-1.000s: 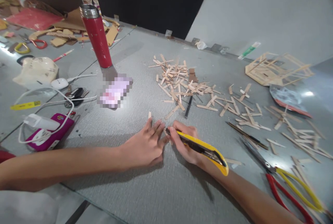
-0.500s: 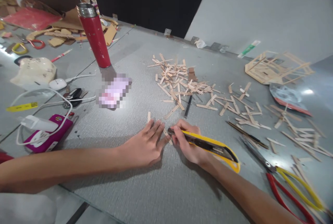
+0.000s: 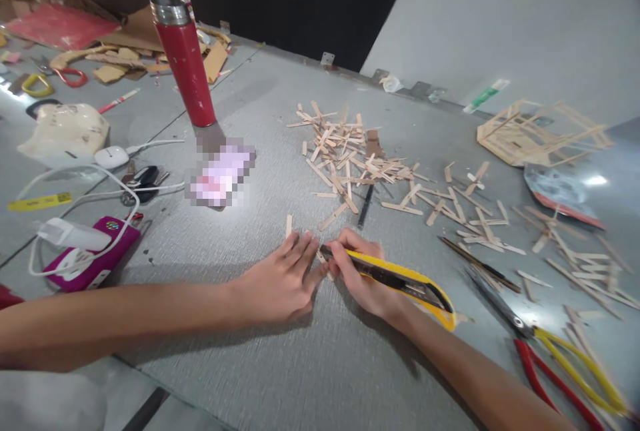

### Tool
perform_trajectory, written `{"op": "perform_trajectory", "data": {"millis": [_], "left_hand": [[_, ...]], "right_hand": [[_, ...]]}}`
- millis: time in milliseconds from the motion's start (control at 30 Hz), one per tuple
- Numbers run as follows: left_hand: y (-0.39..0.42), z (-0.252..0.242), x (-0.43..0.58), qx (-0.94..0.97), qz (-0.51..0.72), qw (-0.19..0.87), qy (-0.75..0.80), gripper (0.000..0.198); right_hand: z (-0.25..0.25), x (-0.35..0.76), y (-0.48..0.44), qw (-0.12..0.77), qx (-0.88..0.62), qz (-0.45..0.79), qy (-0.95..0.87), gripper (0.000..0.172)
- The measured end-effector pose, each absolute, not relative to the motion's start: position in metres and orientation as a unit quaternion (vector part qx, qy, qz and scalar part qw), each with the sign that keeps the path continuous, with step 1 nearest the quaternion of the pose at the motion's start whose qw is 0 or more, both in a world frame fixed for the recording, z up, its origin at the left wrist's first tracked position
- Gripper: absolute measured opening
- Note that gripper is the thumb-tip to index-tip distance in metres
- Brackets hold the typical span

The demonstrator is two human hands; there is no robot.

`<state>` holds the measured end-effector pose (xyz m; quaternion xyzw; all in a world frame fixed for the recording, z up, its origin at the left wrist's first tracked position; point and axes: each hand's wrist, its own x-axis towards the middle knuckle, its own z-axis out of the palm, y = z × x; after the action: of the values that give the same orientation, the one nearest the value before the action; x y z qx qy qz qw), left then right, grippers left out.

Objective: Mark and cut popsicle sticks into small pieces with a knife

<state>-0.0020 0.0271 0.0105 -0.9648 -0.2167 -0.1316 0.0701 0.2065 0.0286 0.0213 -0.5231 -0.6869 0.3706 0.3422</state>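
My left hand (image 3: 277,284) lies palm down on the grey table, its fingers and thumb holding a small wooden stick (image 3: 289,225) against the surface. One end of the stick shows beyond the fingers; most of it is covered. In my right hand (image 3: 357,274) is a yellow and black utility knife (image 3: 405,277), the fingers wrapped round its front part. Its tip meets the wood beside my left fingertips, and the blade edge is too small to make out. Ahead of both hands lies a loose pile of wooden sticks (image 3: 345,147), some joined in crosses.
Scissors (image 3: 525,331) with red and yellow handles lie at the right, near a dark pen (image 3: 480,264). A wooden stick frame (image 3: 535,134) stands farther back. To the left are a red flask (image 3: 186,71), a blurred phone (image 3: 223,174), a purple power bank (image 3: 95,257) and cables.
The camera view has shifted slightly, so the surroundings appear a little displaced. Both hands keep nearly the same pose, and the knife remains at the wood with only a very slight movement.
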Motion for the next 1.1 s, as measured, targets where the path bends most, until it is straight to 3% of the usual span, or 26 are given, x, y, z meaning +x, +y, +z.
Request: {"op": "perform_trajectory", "data": {"millis": [600,1100], "left_hand": [[0.0268,0.0071,0.0017,-0.962,-0.139,0.072,-0.223,0.062],[0.0264,0.0146,0.0035,-0.963,-0.106,0.084,-0.234,0.052]], "right_hand": [[0.023,0.2016,0.0279,0.336,-0.52,0.31,-0.722,0.039],[0.0253,0.2073,0.0286,0.306,-0.484,0.318,-0.756,0.039]]}}
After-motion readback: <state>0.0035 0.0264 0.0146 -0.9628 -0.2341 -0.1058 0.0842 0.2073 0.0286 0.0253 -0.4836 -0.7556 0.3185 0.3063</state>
